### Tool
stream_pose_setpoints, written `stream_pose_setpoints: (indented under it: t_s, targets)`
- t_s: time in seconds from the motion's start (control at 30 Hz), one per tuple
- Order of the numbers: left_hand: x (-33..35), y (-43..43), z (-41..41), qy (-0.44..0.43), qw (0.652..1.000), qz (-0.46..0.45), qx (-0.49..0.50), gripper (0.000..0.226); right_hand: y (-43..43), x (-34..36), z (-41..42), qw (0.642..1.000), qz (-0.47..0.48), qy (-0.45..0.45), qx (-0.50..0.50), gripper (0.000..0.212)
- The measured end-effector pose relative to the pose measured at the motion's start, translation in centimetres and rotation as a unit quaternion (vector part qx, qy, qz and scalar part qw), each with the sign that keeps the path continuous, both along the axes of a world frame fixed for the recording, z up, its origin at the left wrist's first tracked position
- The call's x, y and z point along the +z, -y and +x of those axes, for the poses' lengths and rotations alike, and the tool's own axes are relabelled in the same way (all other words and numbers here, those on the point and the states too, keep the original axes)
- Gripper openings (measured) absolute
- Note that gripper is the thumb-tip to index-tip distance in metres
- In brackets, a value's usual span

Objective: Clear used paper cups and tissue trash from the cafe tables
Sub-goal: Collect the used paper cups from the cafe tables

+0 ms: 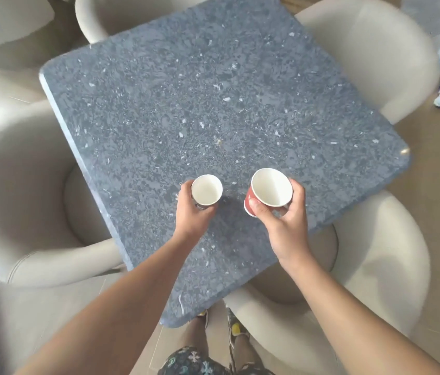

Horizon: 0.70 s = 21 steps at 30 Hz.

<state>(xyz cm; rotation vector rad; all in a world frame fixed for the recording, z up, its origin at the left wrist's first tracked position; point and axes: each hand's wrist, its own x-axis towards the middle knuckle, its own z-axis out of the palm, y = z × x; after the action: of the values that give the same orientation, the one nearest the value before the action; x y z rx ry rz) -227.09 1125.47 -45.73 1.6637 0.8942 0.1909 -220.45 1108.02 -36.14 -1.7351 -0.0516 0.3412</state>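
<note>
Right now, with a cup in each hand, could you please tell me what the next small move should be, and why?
Probably nest the dark-sided cup in the left hand into the red cup in the right hand: both look empty inside, and one stack would free a hand.

Clad at 6 o'clock in dark shorts (192, 361) printed with pale and teal crosses, plus dark patterned shoes (236, 327) bearing a yellow patch, forearms (132, 293) bare.
</note>
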Motion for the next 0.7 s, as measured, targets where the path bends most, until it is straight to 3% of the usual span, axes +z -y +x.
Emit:
stream_pose_setpoints:
  t_s: [0.2, 0.37, 0.7]
  targets:
    - [-0.9, -0.3, 0.3, -0.011, 0.999, -0.017, -0.03, 0.073, 0.2, -0.2, -0.2, 1.0, -0.023, 0.011, -0.002, 0.071]
    - [-0.7, -0.6, -1.6, -0.047, 0.997, -0.031, -0.044, 0.116, 0.5, 0.9, -0.7, 0.999, -0.018, 0.027, 0.007, 0.074]
    - [0.6, -0.3, -6.7, -0.037, 0.999, -0.032, -0.004, 0.108, -1.9, 1.9, -0.7, 0.996, -0.027, 0.062, 0.064, 0.082]
